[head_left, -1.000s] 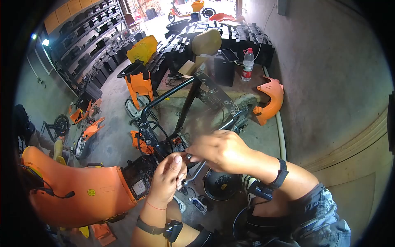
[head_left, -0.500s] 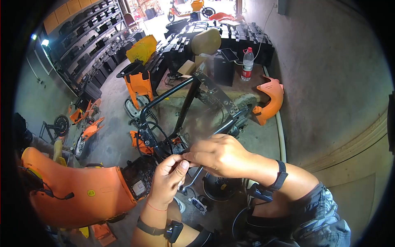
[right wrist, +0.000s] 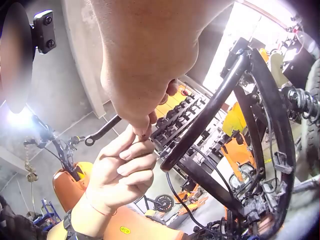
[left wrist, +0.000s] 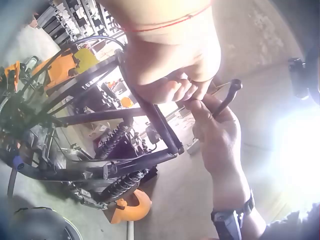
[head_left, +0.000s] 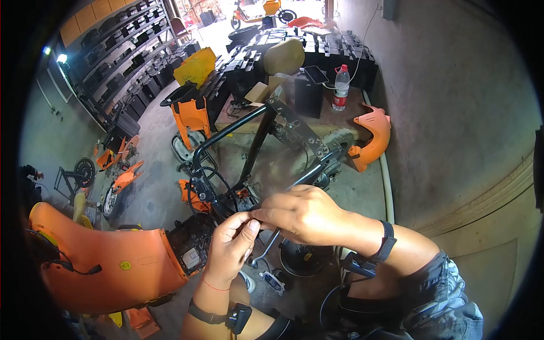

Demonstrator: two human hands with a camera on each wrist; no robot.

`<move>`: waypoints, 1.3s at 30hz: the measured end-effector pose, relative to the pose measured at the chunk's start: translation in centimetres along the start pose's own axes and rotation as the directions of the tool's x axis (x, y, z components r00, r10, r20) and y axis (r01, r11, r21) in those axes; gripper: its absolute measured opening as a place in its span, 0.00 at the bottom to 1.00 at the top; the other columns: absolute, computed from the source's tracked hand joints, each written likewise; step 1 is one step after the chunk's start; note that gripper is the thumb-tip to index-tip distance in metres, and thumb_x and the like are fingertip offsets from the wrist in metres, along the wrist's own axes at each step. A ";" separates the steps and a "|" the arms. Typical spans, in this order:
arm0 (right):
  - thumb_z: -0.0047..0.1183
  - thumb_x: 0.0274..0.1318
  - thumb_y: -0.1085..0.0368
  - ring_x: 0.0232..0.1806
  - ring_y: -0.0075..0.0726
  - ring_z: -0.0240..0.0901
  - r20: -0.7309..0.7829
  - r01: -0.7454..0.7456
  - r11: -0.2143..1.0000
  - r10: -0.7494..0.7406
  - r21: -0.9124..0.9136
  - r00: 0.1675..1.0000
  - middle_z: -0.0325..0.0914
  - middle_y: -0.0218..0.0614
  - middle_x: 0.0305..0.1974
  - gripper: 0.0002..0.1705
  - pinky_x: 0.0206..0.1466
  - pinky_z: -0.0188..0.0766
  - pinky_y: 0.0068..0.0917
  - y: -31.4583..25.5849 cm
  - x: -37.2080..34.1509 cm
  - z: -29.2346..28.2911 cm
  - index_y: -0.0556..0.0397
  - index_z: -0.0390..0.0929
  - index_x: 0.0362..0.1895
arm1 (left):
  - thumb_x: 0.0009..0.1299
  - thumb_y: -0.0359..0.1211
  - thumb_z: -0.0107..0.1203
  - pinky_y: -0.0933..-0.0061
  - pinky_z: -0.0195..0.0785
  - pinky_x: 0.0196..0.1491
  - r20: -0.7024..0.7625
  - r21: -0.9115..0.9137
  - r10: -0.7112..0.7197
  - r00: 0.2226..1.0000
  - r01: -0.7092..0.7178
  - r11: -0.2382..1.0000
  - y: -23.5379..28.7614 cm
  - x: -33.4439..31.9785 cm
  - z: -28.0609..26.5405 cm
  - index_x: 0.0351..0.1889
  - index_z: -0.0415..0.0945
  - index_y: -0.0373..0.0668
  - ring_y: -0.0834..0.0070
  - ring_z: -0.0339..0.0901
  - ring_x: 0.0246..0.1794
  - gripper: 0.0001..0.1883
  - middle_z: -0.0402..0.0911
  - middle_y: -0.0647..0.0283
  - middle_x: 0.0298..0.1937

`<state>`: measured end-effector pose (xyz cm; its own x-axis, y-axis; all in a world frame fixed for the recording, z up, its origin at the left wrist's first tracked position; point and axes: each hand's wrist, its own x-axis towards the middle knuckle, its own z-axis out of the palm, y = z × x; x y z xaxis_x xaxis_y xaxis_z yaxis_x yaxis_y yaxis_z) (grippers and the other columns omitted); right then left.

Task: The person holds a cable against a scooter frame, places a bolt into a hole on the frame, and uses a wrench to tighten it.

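Observation:
The left hand (head_left: 229,249) and the right hand (head_left: 303,214) meet fingertip to fingertip in front of a black tubular frame (head_left: 258,147). A metal wrench (head_left: 266,247) slants down from under the right hand, its ring end showing; in the right wrist view the wrench (right wrist: 103,130) comes out of the right hand's grip. Thumb and index finger of the left hand (right wrist: 122,175) pinch something small at the right fingertips, mostly hidden. The left wrist view shows the wrench (left wrist: 230,97) crossing the right hand (left wrist: 220,135).
An orange body shell (head_left: 113,260) lies at the left. Beneath the hands are a round black part (head_left: 306,258) and a small oval part (head_left: 273,282). Behind the frame a low platform (head_left: 238,122) bears a bottle (head_left: 341,89); an orange fender (head_left: 375,136) leans near the wall.
Since a second ago the right hand's fingers have closed in on the left fingertips, covering the small dark piece. The left thumb has shifted right, and the wrench has tilted slightly.

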<state>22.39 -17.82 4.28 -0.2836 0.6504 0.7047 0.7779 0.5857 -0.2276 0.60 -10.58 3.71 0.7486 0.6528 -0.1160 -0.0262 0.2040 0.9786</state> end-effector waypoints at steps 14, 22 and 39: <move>0.63 0.50 0.64 0.34 0.42 0.84 0.074 0.082 0.988 -0.093 0.134 0.993 0.81 0.33 0.39 0.17 0.39 0.79 0.38 0.0 -0.4 -0.2 0.50 0.86 0.46 | 0.77 0.32 0.68 0.83 0.69 0.44 0.003 0.207 -0.044 0.999 0.043 0.977 -0.5 -0.6 -1.5 0.53 0.86 0.32 0.89 0.76 0.41 0.13 0.86 0.72 0.41; 0.62 0.49 0.65 0.35 0.42 0.83 0.071 0.121 0.985 -0.130 0.122 0.989 0.80 0.32 0.37 0.12 0.40 0.77 0.39 0.5 -0.5 -0.1 0.49 0.83 0.41 | 0.76 0.32 0.68 0.82 0.71 0.47 0.020 0.236 -0.046 0.999 0.040 0.971 -0.5 -0.2 -1.6 0.56 0.86 0.31 0.87 0.77 0.42 0.16 0.87 0.70 0.42; 0.58 0.44 0.85 0.47 0.47 0.89 -0.147 -0.441 0.886 0.422 -0.143 0.895 0.87 0.39 0.42 0.25 0.50 0.83 0.38 7.6 -3.5 -8.1 0.55 0.87 0.49 | 0.81 0.34 0.63 0.84 0.65 0.38 -0.037 0.333 0.019 0.999 -0.005 0.943 0.2 -0.8 -1.0 0.56 0.86 0.36 0.90 0.70 0.34 0.13 0.81 0.75 0.36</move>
<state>33.85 -19.59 5.54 0.1569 0.7581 0.6330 0.8944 0.1627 -0.4166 -0.64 -10.31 3.78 0.7230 0.6830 -0.1037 0.1918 -0.0542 0.9799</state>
